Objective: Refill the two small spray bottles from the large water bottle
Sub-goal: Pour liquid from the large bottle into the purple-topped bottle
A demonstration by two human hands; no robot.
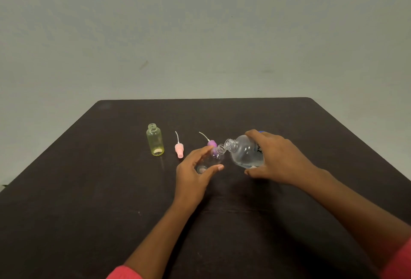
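Left hand (pixel 193 175) holds clear small bottle (pixel 214 158); right hand (pixel 279 158) grips tilted water bottle (pixel 244 152) (uncapped).

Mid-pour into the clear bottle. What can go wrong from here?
1. The large water bottle has a wide mouth set against the small clear bottle and its narrow neck, both tilted: water may run past onto the table.
2. The purple spray head lies just behind the necks; a spill could wet it.
3. The yellow bottle stands open and unheld, probably easy to tip.
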